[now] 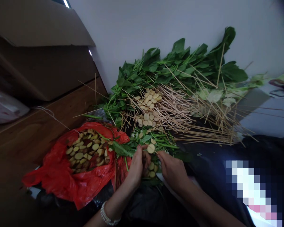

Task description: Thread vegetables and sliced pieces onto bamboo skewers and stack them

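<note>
A round pale potato slice (151, 148) is between my two hands, in front of a heap of green leaves and stems (164, 143). My left hand (137, 164) pinches at the slice's left edge, with its fingers curled. My right hand (172, 167) is closed on the end of a thin wooden skewer just right of the slice; most of that skewer is hidden by the fingers. Below and between the hands lie more potato slices (152, 170). A red plastic bag (55, 171) left of my left hand lies open, full of cut potato slices (81, 151).
Behind my hands lie many wooden skewers (175, 108), some carrying stacked potato slices (151, 98). Leafy greens (165, 64) line the wall, with pale cabbage pieces (214, 94) at right. Black plastic (203, 160) covers the right side. A cardboard box (42, 63) stands at upper left.
</note>
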Demonstrator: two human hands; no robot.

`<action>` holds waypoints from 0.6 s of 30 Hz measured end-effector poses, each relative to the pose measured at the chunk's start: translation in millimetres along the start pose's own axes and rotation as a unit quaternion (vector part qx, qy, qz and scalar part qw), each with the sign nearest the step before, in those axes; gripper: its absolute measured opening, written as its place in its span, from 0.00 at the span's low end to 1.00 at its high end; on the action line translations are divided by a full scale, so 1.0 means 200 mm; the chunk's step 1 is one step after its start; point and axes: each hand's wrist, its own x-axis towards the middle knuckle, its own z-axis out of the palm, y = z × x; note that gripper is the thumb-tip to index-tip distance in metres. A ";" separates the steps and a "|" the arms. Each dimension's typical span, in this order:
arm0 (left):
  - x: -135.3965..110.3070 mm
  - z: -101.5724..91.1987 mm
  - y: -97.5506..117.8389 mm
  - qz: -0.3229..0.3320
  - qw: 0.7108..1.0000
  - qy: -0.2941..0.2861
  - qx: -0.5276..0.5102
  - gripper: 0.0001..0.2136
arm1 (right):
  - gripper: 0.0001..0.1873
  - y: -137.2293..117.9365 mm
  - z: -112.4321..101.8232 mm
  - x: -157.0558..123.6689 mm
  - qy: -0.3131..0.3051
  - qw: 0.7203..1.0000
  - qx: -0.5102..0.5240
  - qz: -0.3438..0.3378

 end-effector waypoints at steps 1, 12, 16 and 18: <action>0.00 -0.03 0.02 0.019 1.000 -0.002 0.013 0.27 | 0.15 0.00 -0.01 0.00 0.002 1.000 -0.003 0.001; -0.02 -0.12 0.06 0.064 0.973 -0.125 0.185 0.11 | 0.15 0.00 -0.01 0.01 0.011 1.000 -0.016 -0.003; -0.05 -0.14 0.04 0.147 0.868 -0.073 0.468 0.07 | 0.15 0.00 -0.01 0.01 0.006 1.000 -0.020 0.002; -0.07 -0.13 0.02 0.149 0.824 -0.054 0.544 0.08 | 0.14 0.01 -0.01 0.01 0.001 1.000 -0.021 0.004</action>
